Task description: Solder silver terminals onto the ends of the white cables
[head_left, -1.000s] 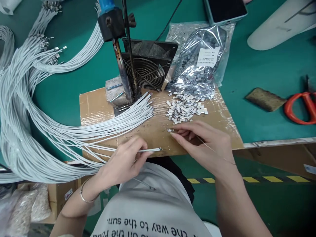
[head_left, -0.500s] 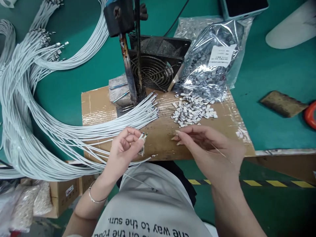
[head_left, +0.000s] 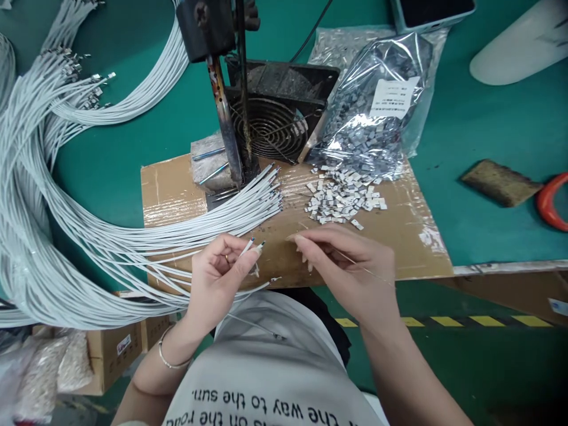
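Observation:
My left hand [head_left: 219,278] pinches the split end of a white cable [head_left: 254,245] over the near edge of a cardboard sheet [head_left: 171,189]; the two stripped tips point up and right. My right hand [head_left: 346,266] hovers just right of it with fingers curled, and a thin strand of solder wire [head_left: 368,271] trails back over it. I cannot make out anything between its fingertips. A fan of white cables [head_left: 213,222] lies on the cardboard ahead of my left hand. A heap of small metal terminals [head_left: 341,198] lies ahead of my right hand.
A soldering iron on a stand [head_left: 224,118] rises at the back of the cardboard, in front of a black fan [head_left: 270,115]. A plastic bag of terminals [head_left: 373,112] sits behind the heap. Red scissors [head_left: 552,201], a brown pad [head_left: 499,182] and a phone [head_left: 432,12] lie on the green bench.
My left hand lifted its cable end from lying flat to pointing upward. My right hand drew back from the heap and moved left toward the cable tips.

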The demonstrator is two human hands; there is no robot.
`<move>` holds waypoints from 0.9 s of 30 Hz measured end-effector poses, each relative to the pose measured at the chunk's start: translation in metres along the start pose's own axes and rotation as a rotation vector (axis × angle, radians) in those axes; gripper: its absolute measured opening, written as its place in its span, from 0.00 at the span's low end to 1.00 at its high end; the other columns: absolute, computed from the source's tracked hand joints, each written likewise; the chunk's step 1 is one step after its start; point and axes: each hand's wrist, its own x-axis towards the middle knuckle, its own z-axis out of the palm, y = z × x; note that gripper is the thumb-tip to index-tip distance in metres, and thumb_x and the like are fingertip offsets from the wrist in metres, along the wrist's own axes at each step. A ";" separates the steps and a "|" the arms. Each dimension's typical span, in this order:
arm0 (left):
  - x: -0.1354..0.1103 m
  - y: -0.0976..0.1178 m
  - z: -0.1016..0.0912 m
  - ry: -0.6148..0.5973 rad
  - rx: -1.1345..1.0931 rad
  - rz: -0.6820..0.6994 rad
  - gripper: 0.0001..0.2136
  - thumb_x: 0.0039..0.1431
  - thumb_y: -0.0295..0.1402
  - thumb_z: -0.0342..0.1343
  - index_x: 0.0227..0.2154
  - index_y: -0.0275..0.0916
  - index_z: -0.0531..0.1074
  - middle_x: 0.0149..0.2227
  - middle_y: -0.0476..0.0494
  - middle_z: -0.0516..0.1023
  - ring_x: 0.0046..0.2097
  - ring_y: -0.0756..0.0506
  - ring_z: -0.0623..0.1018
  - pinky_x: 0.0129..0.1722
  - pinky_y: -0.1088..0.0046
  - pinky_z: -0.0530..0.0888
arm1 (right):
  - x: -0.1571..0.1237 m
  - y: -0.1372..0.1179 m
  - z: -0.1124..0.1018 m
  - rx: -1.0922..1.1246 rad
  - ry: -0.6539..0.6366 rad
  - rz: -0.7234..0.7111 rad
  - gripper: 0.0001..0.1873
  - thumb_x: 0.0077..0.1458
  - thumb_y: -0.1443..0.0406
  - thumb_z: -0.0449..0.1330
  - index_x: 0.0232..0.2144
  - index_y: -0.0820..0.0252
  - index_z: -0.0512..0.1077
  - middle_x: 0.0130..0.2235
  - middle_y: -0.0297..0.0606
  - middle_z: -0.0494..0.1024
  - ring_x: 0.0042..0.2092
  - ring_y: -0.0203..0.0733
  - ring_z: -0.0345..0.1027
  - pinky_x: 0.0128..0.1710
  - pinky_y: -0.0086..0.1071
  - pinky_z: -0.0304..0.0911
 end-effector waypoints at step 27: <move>-0.011 0.002 -0.002 -0.008 0.113 0.038 0.10 0.68 0.39 0.68 0.33 0.39 0.78 0.27 0.50 0.79 0.25 0.53 0.66 0.24 0.76 0.63 | 0.002 -0.024 0.022 0.383 -0.197 0.215 0.06 0.61 0.67 0.69 0.34 0.52 0.87 0.29 0.34 0.82 0.28 0.36 0.73 0.26 0.29 0.67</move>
